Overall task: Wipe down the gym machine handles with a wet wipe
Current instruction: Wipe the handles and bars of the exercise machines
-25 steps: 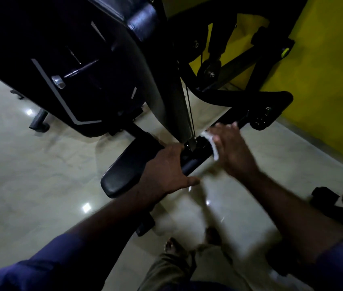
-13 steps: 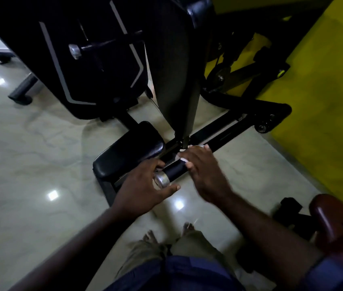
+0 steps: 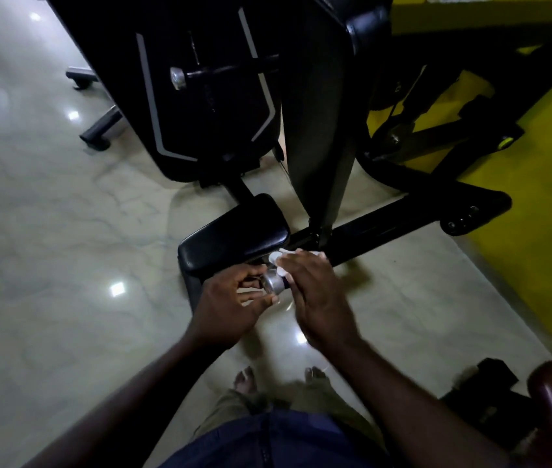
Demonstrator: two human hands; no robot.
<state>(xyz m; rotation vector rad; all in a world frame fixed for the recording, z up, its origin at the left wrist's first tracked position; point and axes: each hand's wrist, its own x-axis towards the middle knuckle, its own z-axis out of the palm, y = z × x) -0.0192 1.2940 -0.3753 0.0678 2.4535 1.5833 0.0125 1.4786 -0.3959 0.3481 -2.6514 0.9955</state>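
Here the right hand (image 3: 315,298) is wrapped around the machine's handle (image 3: 276,282), pressing a white wipe (image 3: 279,257) against the bar so that the cloth shows only as a crumpled edge above the knuckles. The handle's shiny metal end cap sticks out to the left of that hand, low in front of the black seat pad (image 3: 234,238). The left hand (image 3: 230,305) sits just beside the cap, fingers curled loosely and partly apart, the tips close to the metal; whether they actually touch it is hard to tell. Behind the hands rises the dark frame of the machine (image 3: 318,130) on a pale glossy floor (image 3: 48,248), with a yellow wall (image 3: 545,214) to the right. Two bare feet show below.
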